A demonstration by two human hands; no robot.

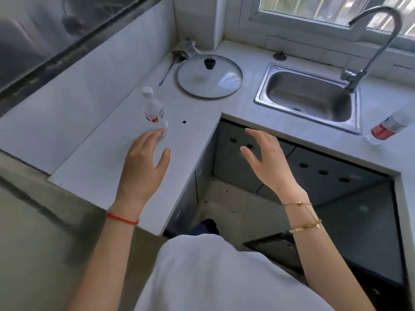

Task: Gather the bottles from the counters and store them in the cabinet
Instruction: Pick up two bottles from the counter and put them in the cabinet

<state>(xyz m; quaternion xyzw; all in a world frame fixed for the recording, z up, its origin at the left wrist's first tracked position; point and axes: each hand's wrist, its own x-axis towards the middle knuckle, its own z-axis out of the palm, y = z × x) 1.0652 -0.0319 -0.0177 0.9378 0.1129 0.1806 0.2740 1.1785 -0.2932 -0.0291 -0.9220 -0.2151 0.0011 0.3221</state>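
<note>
Both hands are spread open and empty, the left hand [143,162] nearly touching the near bottle [153,111] upright on the left counter [94,158], seemingly to grasp it, while bottle 2 [388,126] waits far right.

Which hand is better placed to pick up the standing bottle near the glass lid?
Left. The left hand is open, its fingers at the bottle base. The right hand, also open, hovers off the counter, over the cabinet gap.
</note>
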